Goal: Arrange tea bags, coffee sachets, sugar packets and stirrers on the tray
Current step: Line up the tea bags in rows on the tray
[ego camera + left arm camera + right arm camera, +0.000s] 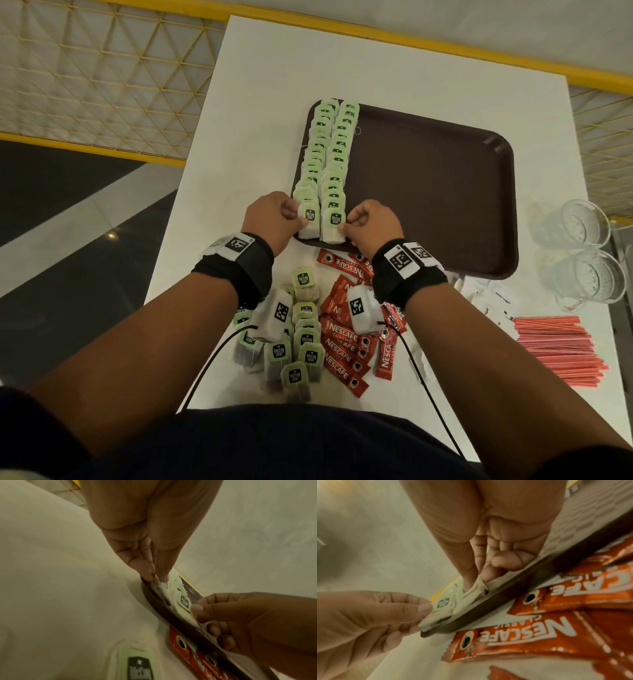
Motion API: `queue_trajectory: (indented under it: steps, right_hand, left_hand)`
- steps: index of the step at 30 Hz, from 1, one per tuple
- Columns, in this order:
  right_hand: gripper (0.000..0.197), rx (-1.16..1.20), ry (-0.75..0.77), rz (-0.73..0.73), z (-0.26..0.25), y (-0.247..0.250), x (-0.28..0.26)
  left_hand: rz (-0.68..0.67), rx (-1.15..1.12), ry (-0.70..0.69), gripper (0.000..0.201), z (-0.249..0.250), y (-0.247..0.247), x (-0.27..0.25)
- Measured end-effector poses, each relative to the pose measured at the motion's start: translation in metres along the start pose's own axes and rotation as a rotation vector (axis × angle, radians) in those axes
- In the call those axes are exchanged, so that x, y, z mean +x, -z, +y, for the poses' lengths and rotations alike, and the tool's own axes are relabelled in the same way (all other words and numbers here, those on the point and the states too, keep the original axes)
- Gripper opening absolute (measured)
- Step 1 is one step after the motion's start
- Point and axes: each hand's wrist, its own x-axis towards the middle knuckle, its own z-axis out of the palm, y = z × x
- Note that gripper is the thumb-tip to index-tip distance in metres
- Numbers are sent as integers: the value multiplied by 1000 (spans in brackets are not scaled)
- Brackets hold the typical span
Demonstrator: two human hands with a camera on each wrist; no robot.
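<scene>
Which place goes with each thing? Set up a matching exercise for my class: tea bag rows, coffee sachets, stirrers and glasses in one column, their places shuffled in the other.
Things:
1. tea bag rows
2. coffee sachets
3. stirrers
4. glasses

Places:
A. table, right edge, beside the tray
B. table, near right corner
C. on the tray, left side
D. table, just in front of the tray, between the forearms

Pairs: 1-C, 2-D, 3-B, 4-A
</scene>
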Motion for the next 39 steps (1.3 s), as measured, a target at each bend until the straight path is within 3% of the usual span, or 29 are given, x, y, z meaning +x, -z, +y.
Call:
queue_trajectory:
  steps: [3, 8, 13, 17, 24, 27, 39]
  right_hand:
    - [16, -66, 65, -53, -3, 3, -4]
    - [15, -168, 81, -116, -9, 0, -5]
    - [17, -209, 71, -111, -10, -3, -1]
    - [30, -99, 64, 76, -10, -1, -6]
    - [32, -34, -15, 25, -24, -7, -9]
    - [45, 94, -45, 69, -30, -7, -10]
    - [57, 451, -150, 58, -49, -11, -11]
  left_hand:
    - [47, 59, -54, 26, 2, 4, -2]
    - [-43, 210, -125, 23, 8, 3, -5]
    - [-53, 284, -134, 21, 9, 1, -2]
    - [19, 244, -130, 18, 11, 3, -4]
    - [54, 163, -64, 18, 14, 3, -6]
    - [88, 112, -40, 25, 17, 7, -4]
    - [-109, -216, -33, 41, 24, 5, -5]
